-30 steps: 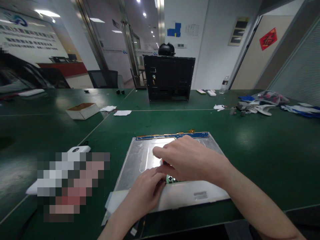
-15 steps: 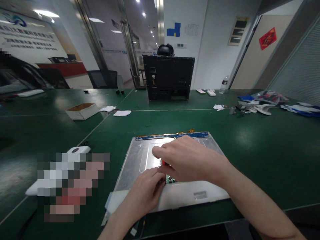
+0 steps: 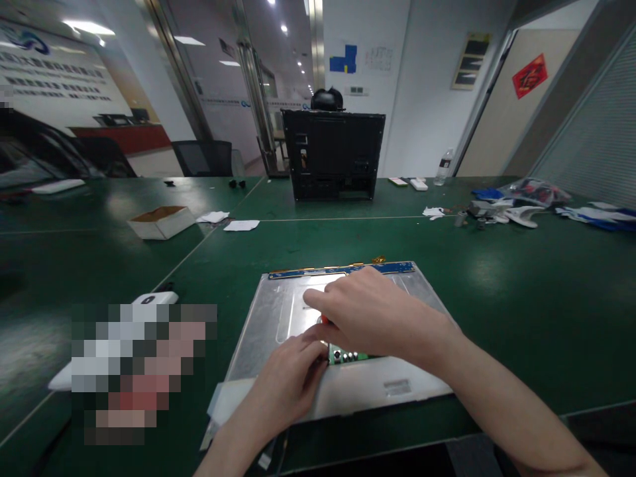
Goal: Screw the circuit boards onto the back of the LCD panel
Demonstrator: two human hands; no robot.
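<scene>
While both hands meet at near edge of display panel [image 3: 278, 324], lying metal back up on green counter [image 3: 497, 291], small green circuit board [image 3: 348, 356] sits between them. Right hand [image 3: 372, 315] pinched shut on red-tipped tool, mostly hidden. Left hand [image 3: 288, 381] curled, fingertips steadying board; grip unclear. Board likely light, stiff, fragile: hold by edges. Panel likely thin, glass-faced: support flat.

Dim overall, lit from ceiling lights [image 3: 84, 28] overhead. Soft sheen on green table [image 3: 497, 278]; mild glare on metal panel [image 3: 268, 324]. Strong wide-angle bending at edges, walls leaning. Near forearms slightly soft. Pixelated block [image 3: 139, 368] at lower left hiding detail.
</scene>
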